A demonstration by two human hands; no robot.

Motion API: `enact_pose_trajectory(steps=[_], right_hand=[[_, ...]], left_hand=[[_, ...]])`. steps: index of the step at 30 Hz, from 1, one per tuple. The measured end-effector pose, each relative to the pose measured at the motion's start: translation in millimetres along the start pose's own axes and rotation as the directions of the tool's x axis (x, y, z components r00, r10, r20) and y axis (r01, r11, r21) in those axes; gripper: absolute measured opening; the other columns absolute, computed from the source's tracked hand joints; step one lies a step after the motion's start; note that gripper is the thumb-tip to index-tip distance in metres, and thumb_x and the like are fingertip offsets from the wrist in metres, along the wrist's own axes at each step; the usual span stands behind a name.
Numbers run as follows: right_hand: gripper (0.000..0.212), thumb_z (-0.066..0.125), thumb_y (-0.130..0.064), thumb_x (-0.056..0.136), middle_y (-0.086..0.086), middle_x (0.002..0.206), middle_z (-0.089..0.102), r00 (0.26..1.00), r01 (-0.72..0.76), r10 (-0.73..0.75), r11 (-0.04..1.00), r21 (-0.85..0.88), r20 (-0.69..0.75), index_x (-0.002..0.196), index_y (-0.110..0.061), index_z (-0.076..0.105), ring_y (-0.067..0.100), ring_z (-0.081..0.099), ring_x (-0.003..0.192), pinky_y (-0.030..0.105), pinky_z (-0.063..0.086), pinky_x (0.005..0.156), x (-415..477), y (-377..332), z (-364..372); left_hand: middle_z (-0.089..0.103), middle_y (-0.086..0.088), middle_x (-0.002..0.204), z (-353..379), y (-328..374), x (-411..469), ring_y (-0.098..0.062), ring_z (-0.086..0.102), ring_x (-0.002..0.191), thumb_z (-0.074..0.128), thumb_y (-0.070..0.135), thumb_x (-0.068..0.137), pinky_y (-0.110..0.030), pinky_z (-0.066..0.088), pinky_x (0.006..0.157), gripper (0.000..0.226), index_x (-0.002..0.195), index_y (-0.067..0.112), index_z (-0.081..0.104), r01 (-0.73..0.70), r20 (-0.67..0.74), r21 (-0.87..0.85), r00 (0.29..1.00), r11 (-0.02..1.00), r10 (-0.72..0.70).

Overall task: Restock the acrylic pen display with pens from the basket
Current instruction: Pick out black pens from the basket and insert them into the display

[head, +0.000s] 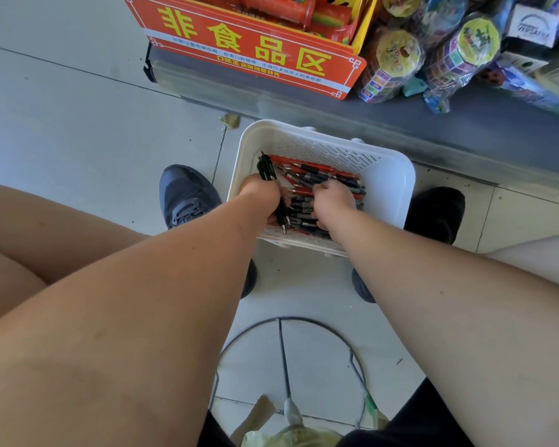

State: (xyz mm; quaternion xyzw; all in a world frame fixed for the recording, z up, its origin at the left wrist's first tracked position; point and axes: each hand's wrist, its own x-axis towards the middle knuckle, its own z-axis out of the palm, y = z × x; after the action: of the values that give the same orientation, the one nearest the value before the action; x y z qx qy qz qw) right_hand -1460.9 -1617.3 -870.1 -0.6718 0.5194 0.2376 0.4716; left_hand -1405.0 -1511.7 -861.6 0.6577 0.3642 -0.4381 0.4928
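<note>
A pale tiled shop floor [62, 124] fills the view, with a grey shelf base [465, 124] running across the top. At the left a dark laced shoe [184, 195] stands on the tiles. Above it, a red sign [246, 43] with yellow characters leans on the shelf edge.

The left hand [262, 198] reaches into the near left corner of the white basket [391, 188]. Its grip is clenched round a bundle of black pens [267, 169], whose ends stick out above and below the fist. The basket sits on the floor against the shelf base, between the person's feet. Loose pens [320, 171], red ones and black ones, lie piled across its bottom. A dark wire ring [283, 350] lies on the tiles nearer the person, between the forearms.

The right hand [331, 201] is down among the loose pens, fingers curled into the pile. I cannot tell whether its grip has closed on any pen.

Just right of the basket is a black shoe [436, 211]. Toys in clear wrap [397, 59] crowd the shelf at the upper right.
</note>
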Motion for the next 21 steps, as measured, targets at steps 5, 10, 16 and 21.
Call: enact_pose_trajectory(steps=[5,10,16,21], right_hand=[[0.030,0.044,-0.026,0.100,0.005,0.119,0.067,0.990,0.138,-0.137,0.985,-0.102,0.014,0.123,-0.025,0.063,0.024,0.062,0.095,0.027,0.046,0.073,-4,7,-8],[0.051,0.044,-0.015,0.097,0.009,0.140,0.054,0.978,0.201,-0.210,0.939,-0.279,-0.004,0.147,-0.028,0.041,0.033,0.052,0.124,0.036,0.042,0.101,-1,2,-10],[0.062,0.042,-0.014,0.097,0.014,0.132,0.054,0.991,0.125,-0.132,0.856,-0.502,0.021,0.154,-0.026,0.021,0.031,0.053,0.100,0.038,0.041,0.080,8,-9,-15],[0.063,0.040,-0.013,0.097,0.013,0.132,0.055,0.994,0.050,-0.104,0.733,-0.679,-0.040,0.155,-0.019,0.017,0.033,0.057,0.108,0.039,0.040,0.075,16,-13,-20]], left_hand=[[0.067,-0.012,0.089,4,-2,-2,-0.027,0.064,0.077,0.046,0.004,0.100,-0.045,0.059,0.083,0.019,0.086,0.010,0.058,-0.018,0.023,-0.044,1.000,0.999,0.019],[0.067,-0.009,0.087,13,-4,-7,-0.024,0.065,0.073,0.049,0.001,0.098,-0.047,0.061,0.077,0.018,0.109,0.008,0.061,-0.060,0.066,-0.054,0.996,0.997,0.064],[0.071,-0.006,0.094,20,1,-3,-0.026,0.070,0.089,0.048,0.009,0.101,-0.049,0.059,0.086,0.015,0.106,0.015,0.061,-0.044,0.079,-0.032,0.996,0.999,0.047],[0.067,-0.006,0.087,16,-1,4,-0.024,0.065,0.083,0.047,0.006,0.101,-0.046,0.059,0.087,0.016,0.103,0.012,0.062,-0.019,0.059,-0.048,0.998,0.999,0.022]])
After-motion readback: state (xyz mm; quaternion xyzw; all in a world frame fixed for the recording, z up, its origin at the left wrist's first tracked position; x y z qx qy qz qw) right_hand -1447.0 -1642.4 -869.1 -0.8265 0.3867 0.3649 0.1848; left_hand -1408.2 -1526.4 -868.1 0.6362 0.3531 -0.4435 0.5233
